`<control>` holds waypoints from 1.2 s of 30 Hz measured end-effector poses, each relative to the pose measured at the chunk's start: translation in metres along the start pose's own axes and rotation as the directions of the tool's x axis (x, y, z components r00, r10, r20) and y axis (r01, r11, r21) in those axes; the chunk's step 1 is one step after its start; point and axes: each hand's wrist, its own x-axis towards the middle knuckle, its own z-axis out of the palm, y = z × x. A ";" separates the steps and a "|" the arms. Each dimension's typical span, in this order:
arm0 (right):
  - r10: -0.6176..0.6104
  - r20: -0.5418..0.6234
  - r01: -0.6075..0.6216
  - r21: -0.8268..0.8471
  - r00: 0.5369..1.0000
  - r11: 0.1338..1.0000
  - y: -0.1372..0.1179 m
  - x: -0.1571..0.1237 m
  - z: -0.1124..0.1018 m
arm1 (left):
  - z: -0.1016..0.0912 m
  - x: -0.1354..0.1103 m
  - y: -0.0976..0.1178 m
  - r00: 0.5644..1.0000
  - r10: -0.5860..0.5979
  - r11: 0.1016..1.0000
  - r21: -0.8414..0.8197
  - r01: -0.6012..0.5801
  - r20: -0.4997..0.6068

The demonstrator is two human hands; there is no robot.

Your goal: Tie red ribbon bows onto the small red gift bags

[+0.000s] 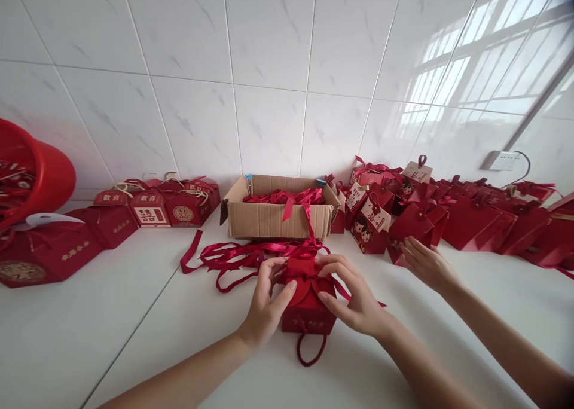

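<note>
Both hands are closed on a small red gift box point(307, 313) that stands near the front of the white counter point(112, 313), just this side of a tangle of loose red ribbons point(237, 257). Left hand point(265, 306) has its thumb on the rounded front flap and its fingertips up at the ribbon bow point(304, 269) on the box top. Right hand point(355, 294) mirrors it, fingers curled over the top and thumb against the front.

By the look of it, the work is at the closing stage: flaps drawn together, ribbon being settled on top. Finishing that would call for holding the flaps pinched while the ribbon ends are pulled evenly, so the box does not tip toward its cord handle point(309, 352).

Farther right, another person's hand point(426, 264) lies open beside a heap of finished red boxes point(470, 220). An open cardboard carton point(273, 219) of ribbon sits by the far wall.
</note>
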 end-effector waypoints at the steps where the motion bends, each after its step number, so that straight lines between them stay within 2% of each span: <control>1: 0.018 0.015 -0.018 0.017 1.000 1.000 -0.002 0.000 0.000 | 0.000 0.001 0.001 1.000 0.001 1.000 0.007 0.000 -0.004; 4: 0.064 0.050 -0.066 0.041 0.997 0.997 -0.005 0.000 0.002 | 0.001 0.005 0.005 1.000 0.004 1.000 0.023 -0.004 0.001; 7: 0.093 0.027 -0.094 0.044 0.995 0.995 -0.006 -0.001 0.003 | 0.003 0.007 0.007 1.000 -0.019 0.999 0.027 0.019 0.017; 13: 0.076 0.070 -0.075 -0.021 0.995 0.997 0.000 -0.002 0.006 | 0.006 0.007 0.007 0.999 -0.047 0.998 0.031 0.046 0.022; 18: 0.101 0.073 -0.102 0.014 0.992 0.995 0.000 -0.002 0.005 | 0.005 0.008 0.008 0.998 -0.057 0.996 0.070 0.056 0.008; 21: 0.215 -0.020 -0.213 0.086 0.976 0.973 0.005 -0.001 -0.003 | 0.003 0.010 0.011 0.986 -0.166 0.983 0.081 0.167 -0.020; 24: 0.312 -0.081 -0.293 0.189 0.947 0.937 0.014 0.000 -0.013 | 0.000 0.011 0.014 0.944 -0.331 0.944 0.018 0.331 -0.006; 26: 0.395 0.018 -0.385 0.264 0.919 0.884 0.019 0.001 -0.018 | 0.000 0.011 0.016 0.916 -0.400 0.916 -0.031 0.400 0.021; 29: 0.520 0.252 -0.577 0.390 0.816 0.718 0.023 0.002 -0.022 | -0.001 0.012 0.016 0.893 -0.447 0.890 -0.069 0.450 0.053; 31: 0.547 0.343 -0.646 0.431 0.763 0.630 0.025 0.003 -0.022 | -0.002 0.013 0.014 0.876 -0.478 0.872 -0.083 0.482 0.064; 34: 0.553 0.417 -0.693 0.411 0.721 0.593 0.027 0.003 -0.021 | -0.003 0.014 0.013 0.845 -0.530 0.840 -0.093 0.534 0.071; 36: 0.543 0.447 -0.702 0.414 0.711 0.579 0.028 0.004 -0.022 | -0.003 0.014 0.013 0.828 -0.555 0.824 -0.079 0.561 0.084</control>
